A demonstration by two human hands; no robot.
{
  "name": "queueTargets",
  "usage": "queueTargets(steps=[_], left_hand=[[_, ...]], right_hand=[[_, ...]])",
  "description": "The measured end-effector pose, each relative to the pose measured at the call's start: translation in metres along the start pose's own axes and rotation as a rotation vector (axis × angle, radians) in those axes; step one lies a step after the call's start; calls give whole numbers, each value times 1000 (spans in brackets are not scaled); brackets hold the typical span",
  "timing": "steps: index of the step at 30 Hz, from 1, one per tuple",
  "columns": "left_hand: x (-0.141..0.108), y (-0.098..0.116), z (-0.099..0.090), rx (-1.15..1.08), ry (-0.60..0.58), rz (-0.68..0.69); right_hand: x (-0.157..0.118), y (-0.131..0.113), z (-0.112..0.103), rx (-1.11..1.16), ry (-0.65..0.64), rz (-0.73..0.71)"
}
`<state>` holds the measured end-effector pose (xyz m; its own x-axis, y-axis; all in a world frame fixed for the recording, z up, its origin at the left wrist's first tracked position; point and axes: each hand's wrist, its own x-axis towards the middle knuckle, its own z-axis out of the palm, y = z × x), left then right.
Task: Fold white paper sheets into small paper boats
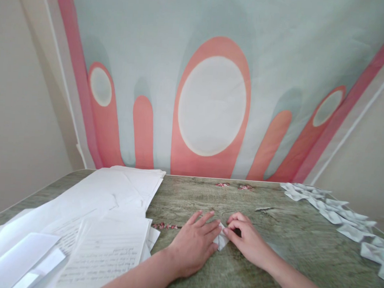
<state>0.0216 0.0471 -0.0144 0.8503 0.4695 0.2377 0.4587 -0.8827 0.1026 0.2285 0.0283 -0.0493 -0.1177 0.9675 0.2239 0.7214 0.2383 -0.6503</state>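
A small folded piece of white paper (221, 240) lies on the wood-grain table between my hands. My left hand (195, 244) rests flat with its fingers stretched out, and their tips cover the paper's left side. From the right, my right hand (245, 236) pinches the paper's edge between thumb and index finger, the other fingers curled. Part of the paper is hidden under the left fingers, so its whole shape cannot be made out.
Stacks of white sheets (106, 243), some handwritten, spread over the left of the table (188, 196). A folded paper strip (23, 255) lies on them at the near left. Several folded white paper pieces (350, 232) form a row along the right edge. A patterned backdrop (166, 41) rises behind.
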Motion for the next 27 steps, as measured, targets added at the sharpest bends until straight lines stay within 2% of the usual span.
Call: queueTargets(steps=[9, 27], left_hand=[[-1, 1, -8, 25, -51, 7], [0, 2, -6, 36, -81, 9]], right_hand=[[1, 1, 2, 6, 5, 14], [2, 5, 5, -30, 27, -12]])
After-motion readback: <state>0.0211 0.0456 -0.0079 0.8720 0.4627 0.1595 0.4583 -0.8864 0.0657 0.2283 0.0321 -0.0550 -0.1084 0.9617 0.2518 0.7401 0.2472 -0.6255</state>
